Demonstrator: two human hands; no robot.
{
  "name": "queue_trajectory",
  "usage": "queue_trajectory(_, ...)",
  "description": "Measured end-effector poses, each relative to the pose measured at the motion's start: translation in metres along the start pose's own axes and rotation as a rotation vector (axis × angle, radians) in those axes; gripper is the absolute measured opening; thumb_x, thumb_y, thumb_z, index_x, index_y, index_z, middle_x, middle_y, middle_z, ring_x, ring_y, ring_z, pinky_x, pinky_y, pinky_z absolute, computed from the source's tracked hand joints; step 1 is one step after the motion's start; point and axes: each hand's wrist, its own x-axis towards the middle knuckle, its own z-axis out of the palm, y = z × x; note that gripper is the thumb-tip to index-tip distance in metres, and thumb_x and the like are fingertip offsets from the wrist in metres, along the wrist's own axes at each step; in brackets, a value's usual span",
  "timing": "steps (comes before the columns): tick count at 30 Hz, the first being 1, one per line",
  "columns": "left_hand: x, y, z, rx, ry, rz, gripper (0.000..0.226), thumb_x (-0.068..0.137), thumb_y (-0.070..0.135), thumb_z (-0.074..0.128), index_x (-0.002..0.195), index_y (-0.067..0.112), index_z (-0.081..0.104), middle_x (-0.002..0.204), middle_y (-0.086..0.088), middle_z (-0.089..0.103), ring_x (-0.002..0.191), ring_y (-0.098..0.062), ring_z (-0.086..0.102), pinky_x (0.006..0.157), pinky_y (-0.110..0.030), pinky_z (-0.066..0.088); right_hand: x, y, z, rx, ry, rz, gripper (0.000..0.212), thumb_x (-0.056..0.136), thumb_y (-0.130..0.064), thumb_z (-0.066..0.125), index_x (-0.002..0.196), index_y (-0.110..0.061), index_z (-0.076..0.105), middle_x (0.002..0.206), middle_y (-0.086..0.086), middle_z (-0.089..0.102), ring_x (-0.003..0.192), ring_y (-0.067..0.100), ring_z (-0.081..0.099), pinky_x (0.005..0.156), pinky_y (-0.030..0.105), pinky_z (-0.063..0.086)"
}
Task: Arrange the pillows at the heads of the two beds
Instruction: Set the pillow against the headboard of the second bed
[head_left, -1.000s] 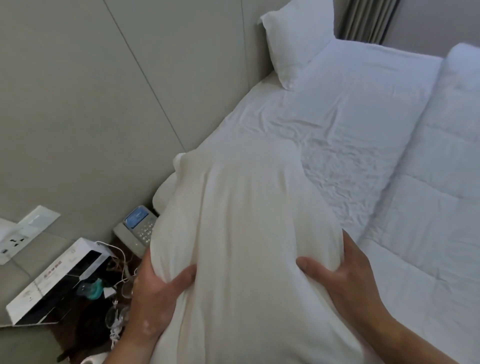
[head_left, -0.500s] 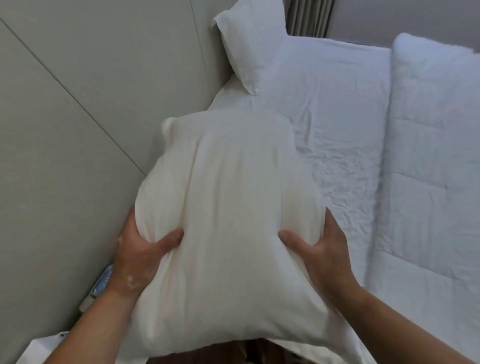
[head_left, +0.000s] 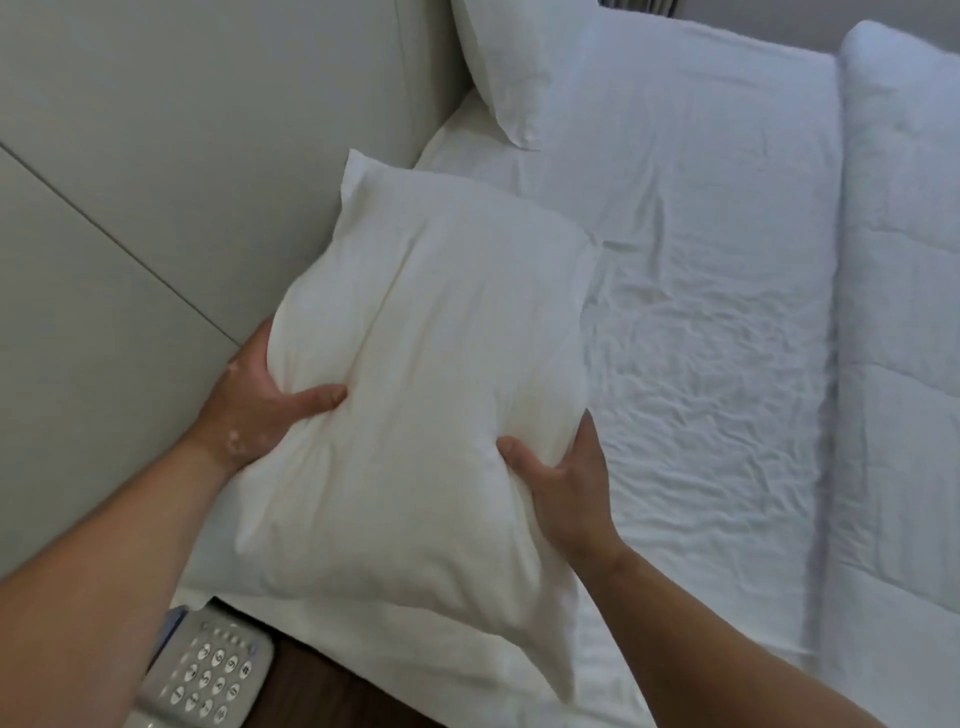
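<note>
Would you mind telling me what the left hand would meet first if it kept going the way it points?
Probably the padded headboard: the left hand, gripping the pillow, points up along it, though depth is unclear.

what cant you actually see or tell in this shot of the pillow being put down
Head view, the only one:
- Fingers of the left hand and right hand: behind the cream pillow they grip.
- Whether that pillow rests on the wrinkled white sheet: its own bulk hides the underside.
- Second white pillow by the grey headboard: top cut off by the frame edge.
- Grey keypad phone: partly behind the left forearm, key labels blurred.
- Second bed: out of frame.
</note>
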Motion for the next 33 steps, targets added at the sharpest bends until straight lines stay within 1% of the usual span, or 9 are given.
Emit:
queue_trajectory(6, 0.034, -0.086, 0.017, 0.066, -0.067, -0.125, 0.115, 0.038, 0.062, 0.084, 0.142, 0.039, 0.039, 0.142, 0.005, 0.053, 0.130, -0.015, 0.049, 0.110, -0.036, 0.035, 0.029, 0.062, 0.057, -0.036, -0.060, 0.174, 0.084, 0.063, -0.046, 0.089, 0.135, -0.039, 0.045, 0.110, -0.022, 0.069, 0.097, -0.007, 0.066, 0.084, 0.020, 0.051)
queue_trajectory(9, 0.028, -0.125, 0.022, 0.124, -0.091, -0.250, 0.124, 0.038, 0.069, 0.085, 0.147, 0.038, 0.034, 0.147, 0.005, 0.050, 0.135, -0.018, 0.046, 0.113, -0.041, 0.034, 0.030, 0.082, 0.066, -0.129, -0.134, 0.259, 0.107, 0.060, -0.056, 0.088, 0.149, -0.037, 0.032, 0.123, -0.019, 0.065, 0.110, 0.005, 0.064, 0.093, 0.024, 0.048)
queue_trajectory(13, 0.021, -0.136, 0.026, 0.081, -0.051, -0.325, 0.121, 0.039, 0.062, 0.086, 0.145, 0.045, 0.031, 0.140, 0.011, 0.049, 0.124, -0.009, 0.046, 0.099, -0.026, 0.034, 0.042, 0.066, 0.048, -0.350, -0.257, 0.263, 0.083, 0.057, -0.056, 0.089, 0.129, -0.034, 0.053, 0.111, -0.019, 0.069, 0.100, 0.001, 0.066, 0.090, 0.029, 0.054)
queue_trajectory(15, 0.020, -0.131, 0.025, 0.058, -0.060, -0.324, 0.112, 0.048, 0.052, 0.091, 0.138, 0.053, 0.024, 0.142, 0.006, 0.049, 0.123, -0.011, 0.046, 0.095, -0.023, 0.033, 0.054, 0.041, 0.039, -0.568, -0.302, 0.200, 0.073, 0.055, -0.059, 0.087, 0.112, -0.024, 0.058, 0.118, -0.011, 0.062, 0.106, 0.008, 0.062, 0.090, 0.030, 0.052)
queue_trajectory(19, 0.014, -0.134, 0.013, 0.000, -0.092, -0.416, 0.120, 0.037, 0.074, 0.081, 0.135, 0.062, 0.014, 0.146, 0.007, 0.046, 0.130, -0.018, 0.047, 0.101, -0.028, 0.036, 0.104, -0.031, 0.042, -0.902, -0.304, -0.011, 0.091, 0.064, -0.066, 0.079, 0.137, -0.022, 0.048, 0.156, -0.007, 0.024, 0.128, 0.018, 0.053, 0.097, 0.038, 0.049)
queue_trajectory(22, 0.007, -0.142, 0.006, -0.043, -0.129, -0.462, 0.121, 0.040, 0.078, 0.078, 0.139, 0.064, 0.010, 0.140, 0.018, 0.043, 0.132, -0.015, 0.046, 0.102, -0.025, 0.034, 0.171, -0.090, 0.080, -0.990, -0.298, -0.335, 0.084, 0.074, -0.060, 0.076, 0.144, -0.027, 0.042, 0.157, -0.004, 0.026, 0.126, 0.022, 0.056, 0.098, 0.042, 0.050)
queue_trajectory(26, 0.000, -0.153, 0.007, -0.040, -0.131, -0.504, 0.125, 0.045, 0.078, 0.076, 0.148, 0.057, 0.008, 0.139, 0.009, 0.053, 0.122, -0.016, 0.053, 0.098, -0.027, 0.039, 0.258, -0.147, 0.165, -1.181, -0.641, -0.691, 0.094, 0.073, -0.051, 0.080, 0.152, -0.032, 0.034, 0.161, -0.002, 0.030, 0.144, 0.025, 0.036, 0.112, 0.044, 0.039)
queue_trajectory(29, 0.001, -0.162, 0.010, -0.051, -0.114, -0.533, 0.124, 0.045, 0.078, 0.077, 0.145, 0.061, 0.006, 0.135, 0.003, 0.059, 0.118, -0.020, 0.058, 0.099, -0.033, 0.044, 0.289, -0.172, 0.224, -1.448, -0.919, -0.786, 0.121, 0.058, -0.051, 0.090, 0.158, -0.035, 0.024, 0.166, -0.006, 0.022, 0.152, 0.023, 0.020, 0.118, 0.050, 0.028)
queue_trajectory(33, 0.006, -0.174, 0.013, -0.053, -0.120, -0.542, 0.125, 0.045, 0.078, 0.077, 0.147, 0.058, 0.007, 0.131, 0.006, 0.060, 0.112, -0.015, 0.057, 0.094, -0.029, 0.043, 0.299, -0.171, 0.276, -1.778, -1.107, -0.829, 0.138, 0.049, -0.049, 0.094, 0.160, -0.035, 0.013, 0.169, -0.009, 0.015, 0.156, 0.020, 0.006, 0.122, 0.054, 0.015)
